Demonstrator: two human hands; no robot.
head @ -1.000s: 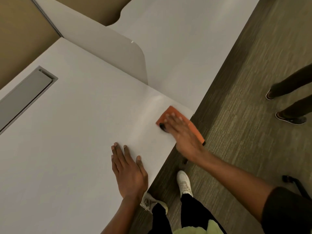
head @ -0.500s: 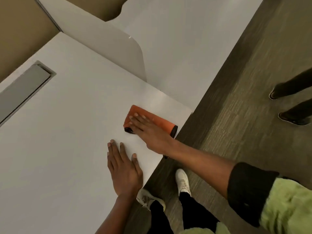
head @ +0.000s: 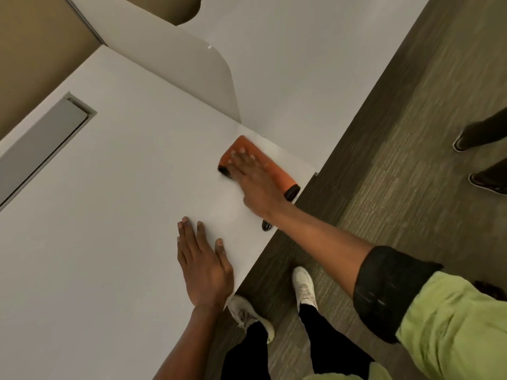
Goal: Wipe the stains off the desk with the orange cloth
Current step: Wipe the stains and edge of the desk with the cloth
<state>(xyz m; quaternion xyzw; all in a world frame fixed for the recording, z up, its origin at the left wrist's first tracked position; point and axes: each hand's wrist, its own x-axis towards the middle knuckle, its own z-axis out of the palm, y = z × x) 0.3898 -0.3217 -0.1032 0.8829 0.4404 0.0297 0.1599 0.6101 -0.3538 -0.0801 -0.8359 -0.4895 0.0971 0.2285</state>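
The orange cloth (head: pixel 278 172), folded with dark edges, lies on the white desk (head: pixel 115 204) near its right front corner. My right hand (head: pixel 253 182) presses flat on the cloth, fingers spread and pointing away from me. My left hand (head: pixel 203 263) rests flat on the desk closer to me, palm down, fingers apart, holding nothing. No stains are visible on the desk surface.
A grey cable tray (head: pixel 41 149) is set into the desk at left. A white divider panel (head: pixel 175 69) stands behind, with another desk (head: pixel 301 64) beyond. Another person's shoes (head: pixel 482 160) stand on the carpet at right. My own white shoes (head: pixel 303 286) are below the desk edge.
My right hand slid the cloth left across the desk, then back to the right and slightly away, toward the corner. My left hand has stayed flat in place.
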